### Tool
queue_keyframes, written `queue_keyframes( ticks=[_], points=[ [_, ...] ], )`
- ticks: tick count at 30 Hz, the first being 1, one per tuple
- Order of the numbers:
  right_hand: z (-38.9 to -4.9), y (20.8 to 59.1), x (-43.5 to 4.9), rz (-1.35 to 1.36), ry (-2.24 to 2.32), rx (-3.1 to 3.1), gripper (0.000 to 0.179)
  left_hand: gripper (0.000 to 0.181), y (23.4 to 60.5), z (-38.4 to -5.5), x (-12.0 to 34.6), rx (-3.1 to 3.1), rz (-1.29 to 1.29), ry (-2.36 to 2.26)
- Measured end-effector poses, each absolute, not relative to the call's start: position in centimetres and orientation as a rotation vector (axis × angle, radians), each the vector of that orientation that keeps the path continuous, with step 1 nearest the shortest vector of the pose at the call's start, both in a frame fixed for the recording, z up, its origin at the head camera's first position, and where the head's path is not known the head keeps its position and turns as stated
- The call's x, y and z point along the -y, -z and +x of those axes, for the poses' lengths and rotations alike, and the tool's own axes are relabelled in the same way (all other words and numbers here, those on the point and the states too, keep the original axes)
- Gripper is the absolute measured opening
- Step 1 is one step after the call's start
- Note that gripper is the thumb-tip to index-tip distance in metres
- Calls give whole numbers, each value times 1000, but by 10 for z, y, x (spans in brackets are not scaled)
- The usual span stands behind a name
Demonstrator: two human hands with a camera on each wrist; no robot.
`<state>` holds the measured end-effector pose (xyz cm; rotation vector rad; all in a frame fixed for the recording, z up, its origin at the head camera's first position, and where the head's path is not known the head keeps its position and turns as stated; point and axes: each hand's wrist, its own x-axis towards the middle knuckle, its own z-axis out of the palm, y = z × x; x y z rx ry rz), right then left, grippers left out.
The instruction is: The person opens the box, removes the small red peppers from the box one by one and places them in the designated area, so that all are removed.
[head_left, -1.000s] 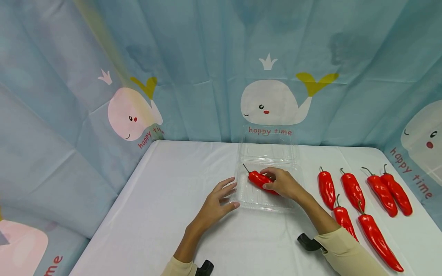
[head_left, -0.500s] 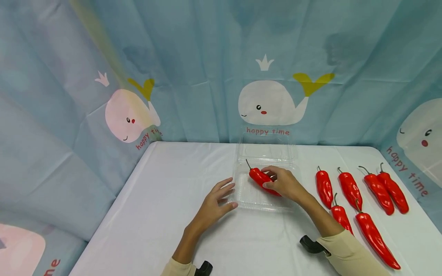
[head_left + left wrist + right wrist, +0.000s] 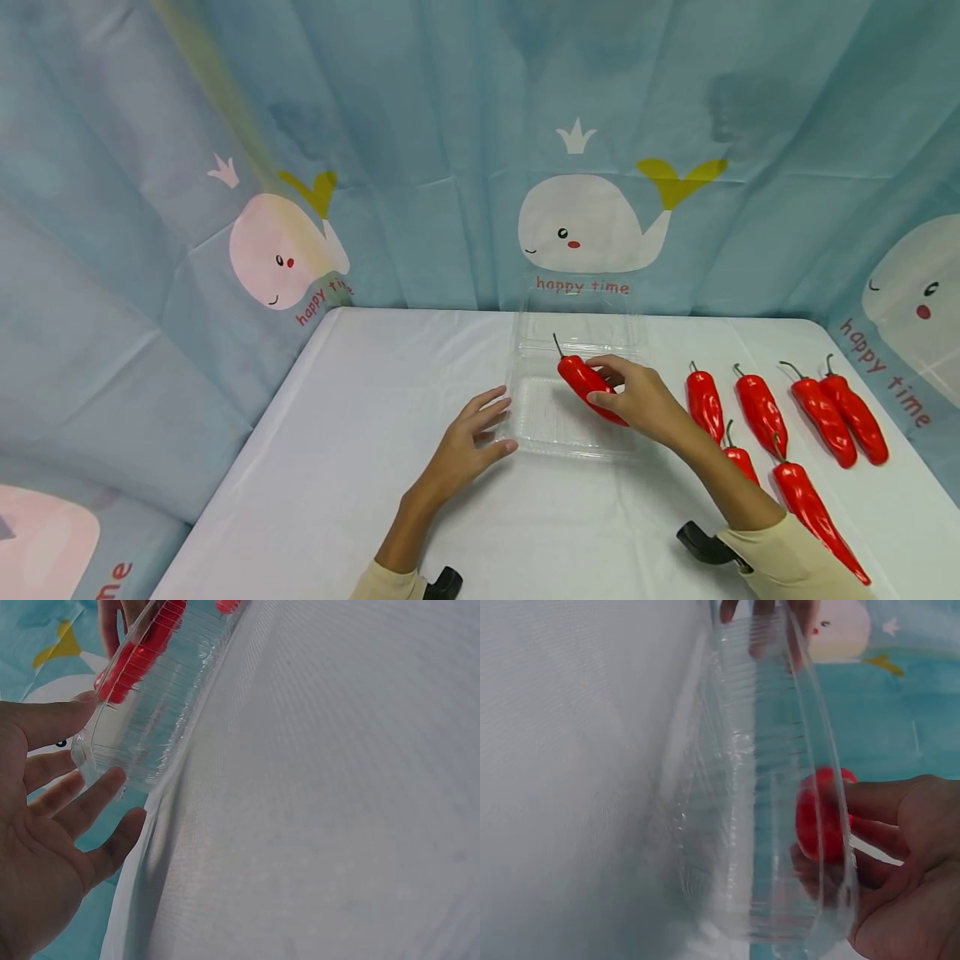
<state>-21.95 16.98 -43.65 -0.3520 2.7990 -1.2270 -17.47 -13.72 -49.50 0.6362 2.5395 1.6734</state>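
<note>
In the head view a glossy red chili pepper [image 3: 579, 377] with a thin dark stem slants over the base of a clear plastic hinged box [image 3: 543, 421]. My right hand [image 3: 647, 402] grips its lower half between thumb and fingers. The right wrist view shows the same pepper [image 3: 817, 821] end-on through the box wall, fingers around it. My left hand [image 3: 467, 448] is at the box's left side with fingers spread. Seen from the left wrist, the thumb and fingertips of the left hand [image 3: 52, 802] are right at the wall of the box [image 3: 142, 742].
Several more red peppers [image 3: 757, 408] lie on the white-covered table [image 3: 360, 450] to the right; the right forearm partly covers some of them. The box's lid [image 3: 577, 325] stands raised at the back, against a blue whale-print curtain [image 3: 420, 167].
My right hand has shifted the pepper to the right over the box, and its stem end now points more upward. The left hand keeps its place by the box.
</note>
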Motion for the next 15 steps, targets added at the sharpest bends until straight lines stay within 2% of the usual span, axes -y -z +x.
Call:
queue_keyframes(
  ticks=[15],
  points=[
    [-194,418,-199,-352,1266,-2904,62,65,497,-174,137,-2536,640,-1681]
  ],
)
